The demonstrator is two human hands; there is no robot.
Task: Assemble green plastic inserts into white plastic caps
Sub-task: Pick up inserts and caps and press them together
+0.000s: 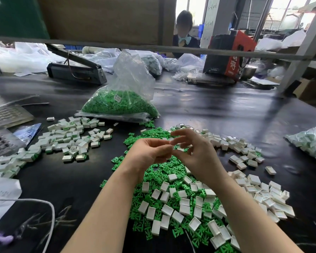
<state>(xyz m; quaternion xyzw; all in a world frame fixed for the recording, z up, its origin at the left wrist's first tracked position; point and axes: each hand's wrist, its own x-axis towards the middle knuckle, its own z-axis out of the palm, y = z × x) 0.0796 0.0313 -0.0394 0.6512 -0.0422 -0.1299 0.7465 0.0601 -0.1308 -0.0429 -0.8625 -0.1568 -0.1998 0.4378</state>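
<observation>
Head view: green inserts (159, 172) and white caps (184, 199) lie mixed in a heap on the black table (217, 110). Above it the left hand (150, 152) curls its fingers; the right hand (192, 147) is spread, fingertips meeting; any held piece is hidden. Assembled caps (66, 139) lie left, a bag of inserts (122, 103) behind.

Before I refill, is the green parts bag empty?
No. The clear bag holds a thick heap of green inserts.
</observation>
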